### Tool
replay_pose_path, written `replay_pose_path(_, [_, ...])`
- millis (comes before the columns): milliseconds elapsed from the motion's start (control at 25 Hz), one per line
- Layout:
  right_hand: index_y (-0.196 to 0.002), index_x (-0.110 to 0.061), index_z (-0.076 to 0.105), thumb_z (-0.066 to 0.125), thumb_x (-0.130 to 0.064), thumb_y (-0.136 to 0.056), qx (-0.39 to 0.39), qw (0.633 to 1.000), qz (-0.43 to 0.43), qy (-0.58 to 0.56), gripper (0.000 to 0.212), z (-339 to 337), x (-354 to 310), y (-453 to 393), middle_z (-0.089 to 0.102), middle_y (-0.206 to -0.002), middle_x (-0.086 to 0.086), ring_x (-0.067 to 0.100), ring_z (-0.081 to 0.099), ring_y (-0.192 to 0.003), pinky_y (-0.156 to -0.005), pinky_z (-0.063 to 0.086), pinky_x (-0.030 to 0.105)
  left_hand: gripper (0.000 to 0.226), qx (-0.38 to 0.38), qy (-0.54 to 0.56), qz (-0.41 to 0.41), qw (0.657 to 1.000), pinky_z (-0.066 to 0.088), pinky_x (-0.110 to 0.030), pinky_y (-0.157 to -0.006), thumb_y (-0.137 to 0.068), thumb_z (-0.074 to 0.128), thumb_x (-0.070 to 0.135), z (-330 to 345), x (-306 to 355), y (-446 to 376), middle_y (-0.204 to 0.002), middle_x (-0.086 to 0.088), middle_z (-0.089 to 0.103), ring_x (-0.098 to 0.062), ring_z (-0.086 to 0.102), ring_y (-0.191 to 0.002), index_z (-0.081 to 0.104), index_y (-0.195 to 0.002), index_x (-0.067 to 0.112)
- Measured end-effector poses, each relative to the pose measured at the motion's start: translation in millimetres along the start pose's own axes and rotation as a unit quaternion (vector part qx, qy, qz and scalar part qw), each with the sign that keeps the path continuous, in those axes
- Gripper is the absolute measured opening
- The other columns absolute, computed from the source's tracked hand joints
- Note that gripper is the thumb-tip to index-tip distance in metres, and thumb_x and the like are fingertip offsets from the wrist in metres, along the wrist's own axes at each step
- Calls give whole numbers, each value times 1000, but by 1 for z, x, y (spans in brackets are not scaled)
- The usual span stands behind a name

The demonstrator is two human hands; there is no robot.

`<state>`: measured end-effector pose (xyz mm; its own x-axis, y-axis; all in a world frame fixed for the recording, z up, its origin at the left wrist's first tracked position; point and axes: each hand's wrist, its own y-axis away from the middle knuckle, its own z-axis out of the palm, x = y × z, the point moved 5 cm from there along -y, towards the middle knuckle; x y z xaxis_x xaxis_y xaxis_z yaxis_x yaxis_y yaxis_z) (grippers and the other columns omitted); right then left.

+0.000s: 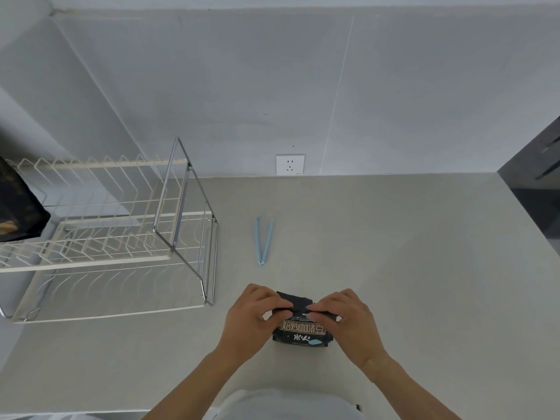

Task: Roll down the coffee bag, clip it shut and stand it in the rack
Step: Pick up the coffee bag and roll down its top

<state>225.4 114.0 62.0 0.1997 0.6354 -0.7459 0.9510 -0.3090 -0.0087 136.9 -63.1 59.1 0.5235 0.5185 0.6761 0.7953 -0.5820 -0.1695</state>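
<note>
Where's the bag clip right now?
In the head view, the light blue clip lies open on the counter, untouched, beyond the coffee bag held in both hands, just right of the wire rack, below the wall socket.

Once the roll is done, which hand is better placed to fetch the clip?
Neither is clearly nearer. The clip lies straight beyond the bag, slightly toward the left hand. Both it and the right hand pinch the rolled top. I would lean left, while the right keeps the roll.
</note>
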Motion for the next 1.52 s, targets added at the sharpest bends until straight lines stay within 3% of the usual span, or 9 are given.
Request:
replay_pose_path(120, [-83, -30, 78, 76, -34, -76, 12, 998, -36, 46, 9, -1, -5, -1, 72, -78, -16, 9, 57, -83, -67, 52, 28, 13, -11, -11, 62, 998, 51, -23, -68, -81, 70, 37, 7, 23, -8, -84, 13, 70, -8, 57, -88, 75, -90, 30])
replay_pose_path(240, [-81, -28, 78, 77, -34, -76, 26, 996, -48, 72, 8, -3, -6, -4, 73, -73, -14, 11, 58, -77, -62, 53, 29, 8, -21, -20, 86, 996, 54, -32, -65, -80, 75, 28, 12, 32, -16, -80, 8, 70, -15, 60, -84, 75, -86, 24])
replay_pose_path(440, [-70, -29, 75, 81, -35, -70, 44, 991, -61, 110, 9, -5, -5, -6, 66, -58, -14, 11, 53, -66, -51, 49, 27, 8, -32, -55, 103, 993, 50, -30, -60, -79, 76, 24, 11, 29, -20, -72, 6, 65, -16, 55, -75, 70, -77, 19])
replay_pose_path(760, [-54, -15, 53, 82, -40, -67, 58, 981, -93, 161, 40, -6, 8, -12, 54, -51, -6, 14, 43, -59, -56, 35, 19, 35, -46, -172, 158, 971, 40, -23, -58, -80, 68, 47, 8, 23, -28, -61, 7, 59, -14, 49, -64, 58, -63, 18])
replay_pose_path(1000, [-55, -14, 53, 83, -38, -65, 31, 980, -113, 160, 40, -5, 7, -10, 54, -49, -5, 16, 46, -55, -58, 33, 19, 48, -35, -200, 246, 948, 44, -27, -50, -89, 48, 52, 11, 25, -27, -55, 4, 58, -16, 50, -55, 55, -59, 16])
replay_pose_path(1120, [-75, -24, 69, 81, -30, -71, -12, 995, -66, 79, 13, -5, 12, -9, 58, -66, -13, 8, 46, -71, -63, 38, 15, 49, -41, -169, 210, 962, 39, -21, -55, -83, 51, 61, 7, 13, -26, -58, 5, 60, -15, 51, -58, 62, -63, 17])
replay_pose_path(1200, [-87, -35, 73, 78, -27, -75, -46, 999, -8, 7, 15, -3, 22, -3, 58, -75, -17, 7, 49, -81, -68, 40, 14, 42, -69, -136, 176, 973, 40, -20, -56, -80, 57, 60, 4, 3, -21, -66, 5, 61, -14, 53, -65, 68, -74, 19])
replay_pose_path(1320, [-87, -44, 74, 79, -27, -73, -82, 989, 84, -86, 23, 2, 39, 3, 62, -81, -12, 6, 54, -84, -72, 44, 16, 25, -104, -49, 77, 990, 48, -22, -59, -74, 74, 47, -1, -15, -16, -78, 7, 63, -10, 53, -79, 72, -83, 24])
replay_pose_path(1520, [-79, -35, 75, 82, -25, -68, -90, 979, 139, -114, 16, 14, 51, 3, 65, -94, -21, 2, 52, -97, -78, 41, 21, 12, -172, 73, -93, 978, 45, -23, -72, -72, 83, 29, 4, -36, -12, -83, 12, 65, -4, 53, -85, 74, -80, 29])
